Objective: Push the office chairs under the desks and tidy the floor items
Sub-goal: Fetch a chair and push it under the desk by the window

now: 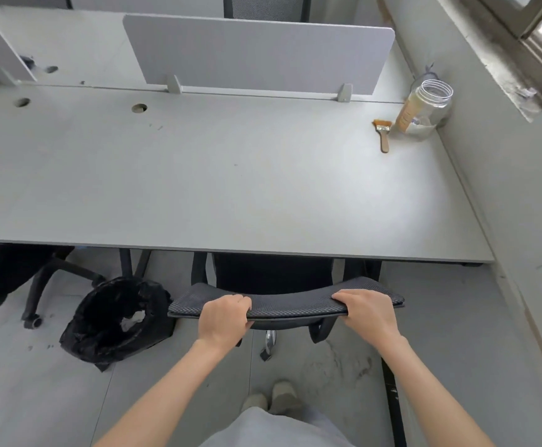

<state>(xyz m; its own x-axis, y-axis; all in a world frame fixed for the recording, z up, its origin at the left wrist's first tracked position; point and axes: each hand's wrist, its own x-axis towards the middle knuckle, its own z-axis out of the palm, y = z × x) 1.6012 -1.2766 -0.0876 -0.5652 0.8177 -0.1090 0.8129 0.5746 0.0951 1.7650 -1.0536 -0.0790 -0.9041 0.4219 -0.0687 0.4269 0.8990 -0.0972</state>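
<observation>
Left hand: the left hand [222,319] grips the top edge of the office chair [282,301] backrest, fingers curled over the mesh, thumb underneath.
Right hand: the right hand [368,312] grips the same top edge nearer its right end, fingers wrapped over it.
Office chair: black mesh, its seat already under the near edge of the desk [230,175]; the backrest stands just outside that edge, with the chrome column and one caster showing below it on the floor.
Second chair: another black chair [11,275] sits partly under the near edge at the far left, two base legs and a caster out on the floor.
Bin: a waste bin [114,317] lined with a black bag stands on the floor just left of the held chair, touching or nearly touching the backrest's left end; a scrap of pale paper lies inside.
Desk, far right corner: a clear jar [424,108] without a lid stands against the wall; its tan label carries print too small to read. A paintbrush [383,133] with a wooden handle lies just beside it.
Desk, far edge: a grey divider panel [256,53] stands upright along it.
Writing: none legible anywhere.
</observation>
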